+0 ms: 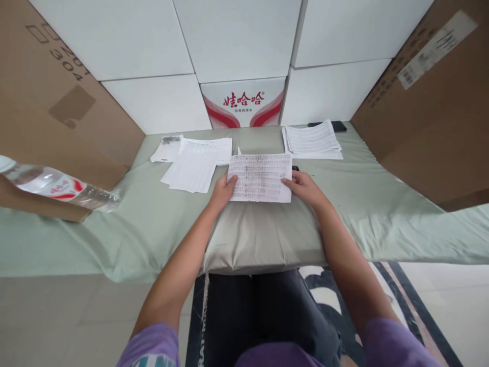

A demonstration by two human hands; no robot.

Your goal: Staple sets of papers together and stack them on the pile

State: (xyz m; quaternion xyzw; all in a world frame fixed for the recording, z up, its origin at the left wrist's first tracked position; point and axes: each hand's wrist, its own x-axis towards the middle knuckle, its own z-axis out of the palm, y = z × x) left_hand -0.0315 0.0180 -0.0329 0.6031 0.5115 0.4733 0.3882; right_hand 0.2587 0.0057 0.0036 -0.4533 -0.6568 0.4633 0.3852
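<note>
Both of my hands hold a printed sheet of paper (260, 178) with rows of small dark print, raised a little over the cloth-covered table. At its left edge, my left hand (222, 191) pinches it with the thumb on top. My right hand (304, 187) grips the right edge the same way, with the fingers behind the paper. A small dark object (295, 168) shows just past the sheet's right edge, mostly hidden. Left of the sheet lie several loose printed papers (196, 163), fanned out. To the right sits a neater stack of papers (313, 140).
A black phone-like object (339, 126) lies partly under the right stack. A clear water bottle (57, 186) rests on its side at the left, by a cardboard box (64, 102). Another cardboard box (431, 112) stands right. White cartons (244, 41) form a wall behind the green cloth (362, 204).
</note>
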